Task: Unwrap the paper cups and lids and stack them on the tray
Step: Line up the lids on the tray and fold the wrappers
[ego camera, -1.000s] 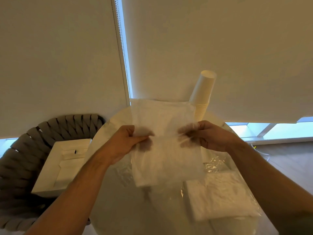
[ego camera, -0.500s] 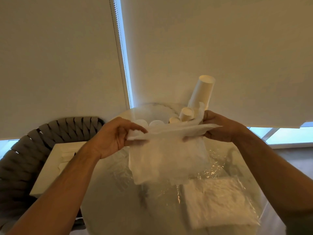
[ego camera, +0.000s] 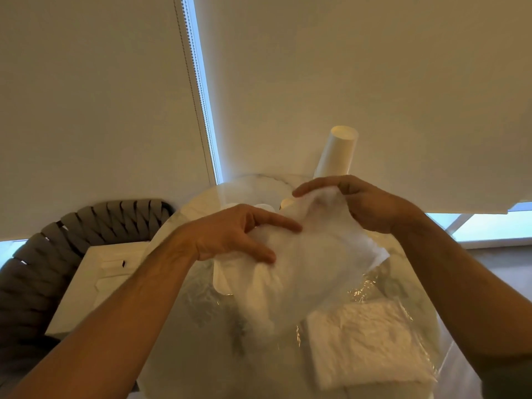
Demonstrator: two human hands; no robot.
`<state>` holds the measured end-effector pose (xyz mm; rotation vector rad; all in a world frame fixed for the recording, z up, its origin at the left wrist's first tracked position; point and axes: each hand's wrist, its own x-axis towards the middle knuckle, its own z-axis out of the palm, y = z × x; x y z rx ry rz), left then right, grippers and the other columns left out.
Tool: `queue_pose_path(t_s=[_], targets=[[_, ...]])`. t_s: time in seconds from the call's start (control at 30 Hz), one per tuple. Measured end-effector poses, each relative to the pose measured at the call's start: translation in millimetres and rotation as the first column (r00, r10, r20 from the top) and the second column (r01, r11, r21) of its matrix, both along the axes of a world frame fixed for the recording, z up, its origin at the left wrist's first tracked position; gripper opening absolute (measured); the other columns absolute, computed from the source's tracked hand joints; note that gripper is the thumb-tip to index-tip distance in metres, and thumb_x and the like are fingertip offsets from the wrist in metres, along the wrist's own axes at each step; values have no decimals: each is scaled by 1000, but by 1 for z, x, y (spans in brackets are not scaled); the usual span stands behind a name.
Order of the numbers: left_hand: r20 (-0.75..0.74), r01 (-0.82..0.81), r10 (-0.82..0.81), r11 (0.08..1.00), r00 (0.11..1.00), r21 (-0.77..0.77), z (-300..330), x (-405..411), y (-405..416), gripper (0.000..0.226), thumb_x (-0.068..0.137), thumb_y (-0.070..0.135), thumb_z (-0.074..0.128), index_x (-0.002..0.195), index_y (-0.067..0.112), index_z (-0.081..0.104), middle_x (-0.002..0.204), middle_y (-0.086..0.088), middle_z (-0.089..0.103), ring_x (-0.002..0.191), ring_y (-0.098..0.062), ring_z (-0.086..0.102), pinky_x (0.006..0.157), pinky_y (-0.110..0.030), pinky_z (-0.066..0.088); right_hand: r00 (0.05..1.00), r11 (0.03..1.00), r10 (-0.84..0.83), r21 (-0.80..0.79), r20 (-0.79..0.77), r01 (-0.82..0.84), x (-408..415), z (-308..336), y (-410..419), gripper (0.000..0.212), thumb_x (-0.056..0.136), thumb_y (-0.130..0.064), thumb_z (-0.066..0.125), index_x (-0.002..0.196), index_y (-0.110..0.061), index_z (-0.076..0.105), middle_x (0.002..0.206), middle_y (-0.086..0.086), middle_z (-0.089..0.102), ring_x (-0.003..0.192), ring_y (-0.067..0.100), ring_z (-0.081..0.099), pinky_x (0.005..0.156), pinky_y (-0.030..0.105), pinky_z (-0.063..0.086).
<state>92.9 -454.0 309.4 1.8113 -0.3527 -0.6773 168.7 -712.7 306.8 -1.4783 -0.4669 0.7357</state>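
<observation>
Above the round table (ego camera: 184, 355), both hands grasp a white wrapper (ego camera: 311, 272): left hand (ego camera: 230, 234) pinching its near side, right hand (ego camera: 362, 203) clutching its top; stacked paper cups (ego camera: 336, 152) stand behind, at the table's far edge.

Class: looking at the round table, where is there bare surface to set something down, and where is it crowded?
Bare marble shows at the table's far edge, between the window blind and the left hand, and at the near left, beside the chair. The right half is crowded: cup stack, held white wrapper, napkin pack, clear film.
</observation>
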Motion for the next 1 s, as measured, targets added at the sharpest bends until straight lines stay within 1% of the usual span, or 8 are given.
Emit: queue_pose_path(t_s=[0.1, 0.2, 0.3, 0.37, 0.47, 0.63, 0.83, 1.0], targets=[[19, -100, 105, 979, 994, -175, -3, -3, -5, 60, 77, -11, 73, 126, 24, 66, 124, 5, 69, 112, -17, 67, 86, -28, 57, 961, 934, -134, 292, -243, 205, -7, -13, -6, 38, 83, -43, 58, 93, -13, 78, 84, 4, 74, 78, 15, 72, 78, 29, 56], [29, -183, 200, 940, 979, -289, -6, -5, -13, 67, 76, -13, 72, 130, 26, 63, 121, -1, 71, 110, -23, 68, 84, -33, 59, 879, 795, -232, 439, -417, 419, -17, -40, -6, 54, 92, -48, 44, 75, -13, 81, 75, 3, 74, 73, 12, 72, 67, 21, 57], [52, -288, 323, 896, 945, -338, -12, -4, -24, 70, 75, -11, 74, 132, 26, 61, 117, -1, 73, 105, -21, 70, 82, -30, 59, 830, 830, -212, 353, -515, 431, -30, -67, 8, 90, 92, -80, 29, 142, -11, 57, 143, 15, 53, 136, 32, 43, 122, 51, 23], [91, -348, 396, 879, 914, -326, -17, -3, -30, 72, 74, -10, 77, 133, 27, 60, 118, 2, 72, 103, -17, 71, 81, -28, 59, 841, 835, -83, 424, -535, 352, -30, -80, 7, 109, 80, -93, 34, 156, -14, 36, 160, 15, 33, 146, 36, 28, 124, 58, 7], [241, -417, 469, 878, 850, -236, -26, -2, -36, 76, 71, -1, 84, 132, 36, 60, 129, 10, 63, 105, -14, 68, 87, -30, 58, 832, 853, -50, 410, -553, 324, -32, -75, 3, 106, 67, -85, 63, 142, -11, 57, 148, 16, 53, 135, 33, 51, 115, 51, 38], [390, -469, 485, 872, 783, -141, -35, -1, -37, 84, 69, 10, 88, 136, 45, 53, 127, 16, 58, 110, -12, 64, 94, -40, 56, 930, 919, -263, 228, -256, 322, -25, -62, 5, 29, 85, -24, 72, 110, -10, 78, 115, 11, 74, 103, 21, 72, 87, 32, 59], [-204, -638, 606, 702, 769, -316, -29, -3, -27, 64, 84, 16, 74, 140, 26, 45, 112, -10, 71, 86, -20, 73, 61, -31, 59, 948, 943, -262, 160, -179, 291, -22, -50, 3, 28, 85, -5, 63, 111, -1, 74, 104, 12, 74, 89, 15, 72, 83, 24, 59], [-198, -532, 494, 793, 847, -297, -30, -1, -23, 26, 90, 10, 66, 116, 8, 69, 104, -17, 74, 90, -27, 72, 75, -35, 62, 968, 968, -192, 132, -159, 213, -20, -42, 2, 26, 86, -4, 62, 107, -4, 76, 100, 10, 75, 87, 14, 72, 85, 24, 58]])
